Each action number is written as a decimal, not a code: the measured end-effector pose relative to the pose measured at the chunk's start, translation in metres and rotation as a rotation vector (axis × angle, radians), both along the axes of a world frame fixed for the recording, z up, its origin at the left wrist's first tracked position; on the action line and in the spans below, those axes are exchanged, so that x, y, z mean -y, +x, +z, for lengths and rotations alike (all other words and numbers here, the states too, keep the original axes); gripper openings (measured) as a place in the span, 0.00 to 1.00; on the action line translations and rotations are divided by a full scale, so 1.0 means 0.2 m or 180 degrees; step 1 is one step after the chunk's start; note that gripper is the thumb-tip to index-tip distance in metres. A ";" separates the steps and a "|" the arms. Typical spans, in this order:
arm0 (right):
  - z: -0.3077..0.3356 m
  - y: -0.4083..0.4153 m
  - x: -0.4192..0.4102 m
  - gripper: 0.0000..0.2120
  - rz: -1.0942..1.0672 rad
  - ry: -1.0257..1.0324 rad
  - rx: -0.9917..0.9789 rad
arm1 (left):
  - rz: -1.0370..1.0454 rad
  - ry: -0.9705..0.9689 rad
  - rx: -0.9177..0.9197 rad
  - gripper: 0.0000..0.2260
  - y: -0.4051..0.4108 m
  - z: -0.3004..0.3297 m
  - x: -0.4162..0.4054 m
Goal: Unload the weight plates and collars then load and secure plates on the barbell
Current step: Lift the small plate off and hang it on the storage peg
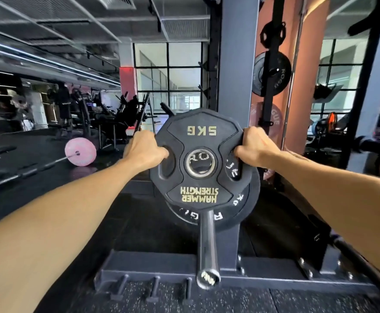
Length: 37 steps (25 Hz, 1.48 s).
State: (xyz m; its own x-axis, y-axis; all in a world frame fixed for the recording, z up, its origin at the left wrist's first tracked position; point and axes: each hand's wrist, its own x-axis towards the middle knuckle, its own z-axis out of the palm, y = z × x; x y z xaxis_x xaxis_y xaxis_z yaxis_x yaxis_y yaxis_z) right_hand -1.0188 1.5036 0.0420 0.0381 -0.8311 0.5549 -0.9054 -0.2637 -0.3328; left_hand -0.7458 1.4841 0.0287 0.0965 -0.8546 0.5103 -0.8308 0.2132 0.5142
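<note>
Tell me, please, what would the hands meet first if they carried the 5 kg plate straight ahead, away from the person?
Probably the larger black Rogue plate directly behind the black 5 kg Hammer Strength plate that the left hand and right hand grip; depth is hard to judge.

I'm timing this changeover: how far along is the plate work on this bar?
Done: no collar shows on the bare steel barbell sleeve. In hand: left hand and right hand grip the black 5 kg Hammer Strength plate by its side slots, held off the sleeve, above its end. Left: a larger black Rogue plate sits on the sleeve, and no collar is fitted yet.
</note>
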 end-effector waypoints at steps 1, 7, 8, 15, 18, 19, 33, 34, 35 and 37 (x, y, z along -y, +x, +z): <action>0.07 -0.01 0.07 0.07 0.0036 0.0077 -0.0041 | 0.0042 0.0074 0.0047 0.11 -0.01 0.07 0.05; 0.86 -0.03 0.41 0.06 0.0135 0.0168 -0.0110 | 0.0124 0.0229 -0.0004 0.12 -0.02 0.88 0.31; 1.02 -0.04 0.46 0.07 0.0117 0.0189 -0.0085 | 0.0167 0.0227 0.0001 0.12 -0.03 1.05 0.33; 2.08 -0.07 0.64 0.04 0.0234 0.0119 0.0039 | 0.0315 0.0176 -0.0001 0.09 -0.07 2.15 0.37; 2.39 -0.07 0.63 0.05 0.0323 0.0075 0.0019 | 0.0339 0.0160 0.0032 0.10 -0.09 2.47 0.33; 2.45 -0.08 0.61 0.05 0.0352 0.0054 -0.0003 | 0.0343 0.0144 0.0028 0.11 -0.09 2.53 0.32; 2.79 -0.76 0.09 0.10 0.0025 -0.0044 0.0136 | -0.0108 0.0051 0.0125 0.15 -0.74 2.86 0.02; 2.80 -0.85 0.07 0.12 0.0045 -0.0032 0.0147 | -0.0134 0.0044 0.0156 0.16 -0.83 2.87 0.01; 2.80 -0.94 0.06 0.14 0.0046 -0.0032 0.0139 | -0.0157 0.0040 0.0150 0.16 -0.92 2.88 0.00; 2.82 -1.18 0.03 0.15 -0.0004 -0.0091 0.0064 | -0.0195 0.0044 0.0117 0.16 -1.16 2.90 -0.02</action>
State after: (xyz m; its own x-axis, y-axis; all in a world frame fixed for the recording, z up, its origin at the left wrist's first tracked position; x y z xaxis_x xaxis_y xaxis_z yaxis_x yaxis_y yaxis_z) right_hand -1.2547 1.4985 0.6058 0.0255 -0.8148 0.5791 -0.8989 -0.2721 -0.3433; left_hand -0.9788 1.4882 0.6080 0.0251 -0.8653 0.5006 -0.8348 0.2573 0.4867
